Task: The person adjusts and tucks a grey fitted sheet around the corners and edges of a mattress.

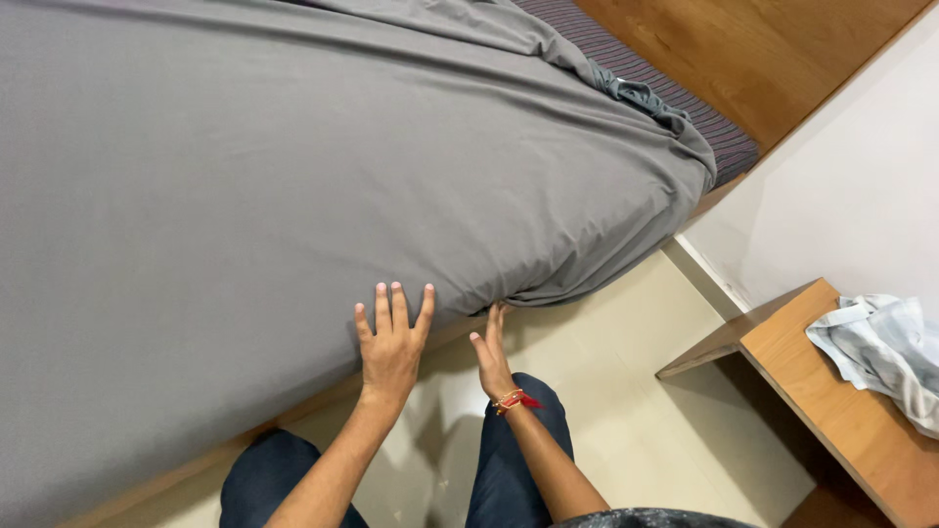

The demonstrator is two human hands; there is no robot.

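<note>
In a small room with a pale floor, your left hand (389,344) lies flat, fingers spread, on the grey sheet (293,186) at the bed's near edge, your right hand (492,354) slides straight-fingered underneath, so tucking it in looks next.

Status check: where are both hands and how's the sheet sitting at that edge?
Left hand flat on grey sheet at mattress side. Right hand fingertips pushed under sheet's edge, tucking. Far corner bunched, striped mattress exposed. Nothing in the way.
</note>
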